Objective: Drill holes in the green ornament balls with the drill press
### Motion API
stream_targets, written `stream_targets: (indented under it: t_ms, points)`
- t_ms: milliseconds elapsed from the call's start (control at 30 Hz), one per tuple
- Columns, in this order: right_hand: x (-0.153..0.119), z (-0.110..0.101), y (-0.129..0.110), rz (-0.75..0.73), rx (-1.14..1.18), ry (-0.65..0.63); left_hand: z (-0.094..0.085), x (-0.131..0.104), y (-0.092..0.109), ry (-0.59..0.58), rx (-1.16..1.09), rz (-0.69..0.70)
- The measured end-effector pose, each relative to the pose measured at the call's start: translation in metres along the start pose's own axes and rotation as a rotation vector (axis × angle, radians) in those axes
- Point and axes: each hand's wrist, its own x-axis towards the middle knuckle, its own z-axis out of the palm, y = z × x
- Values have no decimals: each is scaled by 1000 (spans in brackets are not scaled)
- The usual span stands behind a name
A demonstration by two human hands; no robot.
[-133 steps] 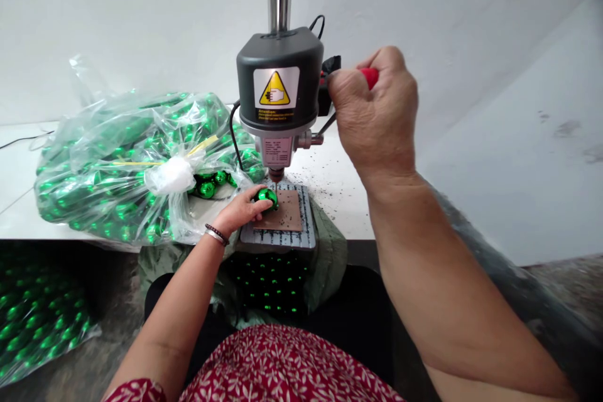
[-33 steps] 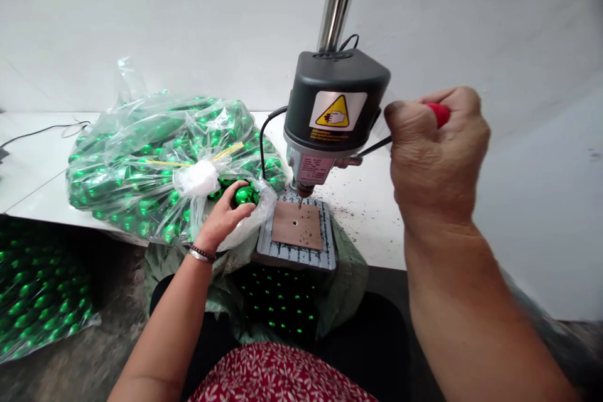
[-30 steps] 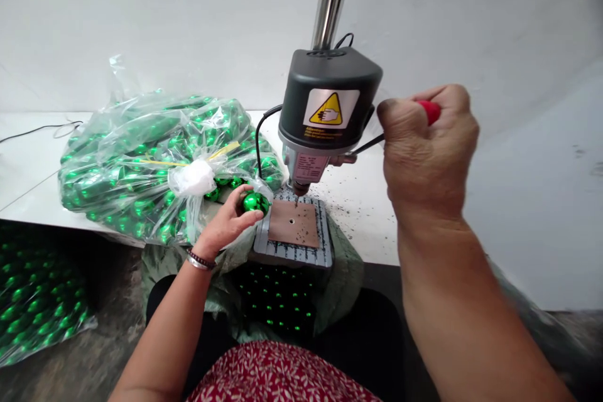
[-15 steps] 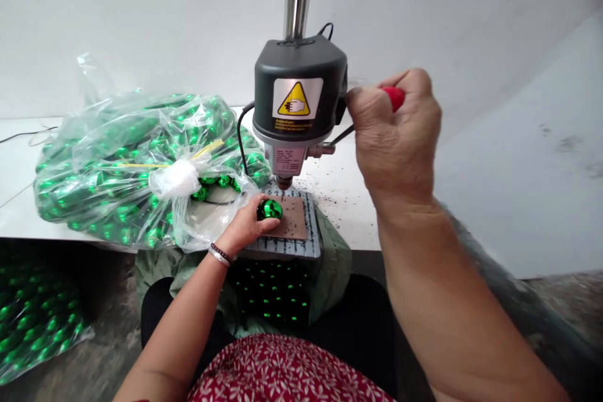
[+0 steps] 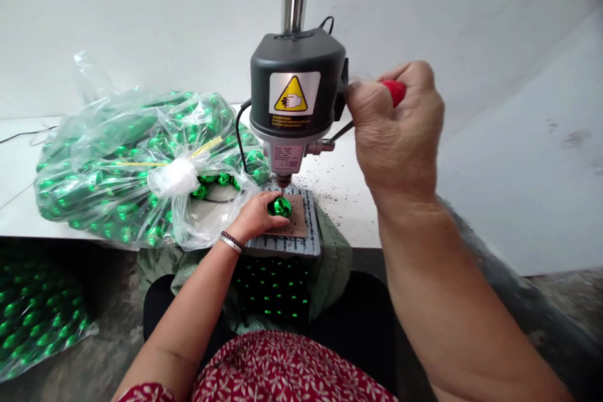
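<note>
Between thumb and fingers, my left hand grips a shiny green ball on a brown board. The ball is right under the bit of a small drill press; whether the tip touches it I cannot tell. My right hand is wrapped round the red knob of the press's lever, to the right of the dark motor housing. Beneath the board lies the grey slotted base plate.
A clear plastic bag full of green balls lies on the white table at the left. Another bag of balls is on the floor. Several more balls sit below the table edge. Dark shavings are scattered round the base.
My left hand has slid the green ball to the right, from beside the drill bit to beneath it. My right hand keeps its grip on the lever knob.
</note>
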Motion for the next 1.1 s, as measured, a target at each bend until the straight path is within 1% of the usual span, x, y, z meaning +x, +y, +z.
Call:
stream_targets:
  t_ms: [100,200,300,400,500,600,700,900,1100]
  points:
    - [0,0,3,-13,12,0,0,-1,-4,0,-107,-21]
    - [0,0,6,-47,1,-6,-6,-2,-6,-24,-163,-54]
    - [1,0,8,-53,6,-10,-13,2,-6,-87,-147,-42]
    - [1,1,7,-48,26,-7,-14,6,-6,-117,-105,-17]
    - [0,0,6,-37,29,-11,-9,7,-6,-97,-108,-19]
    - [-4,-2,8,-66,14,-12,-3,5,-7,-62,-165,-47]
    - [-12,-5,9,-90,8,13,1,3,-8,-30,-215,-66]
    - [-28,-9,8,-9,20,63,0,1,-4,-33,-141,-73]
    - [-34,-8,17,-103,12,107,0,3,-4,-44,-122,-49]
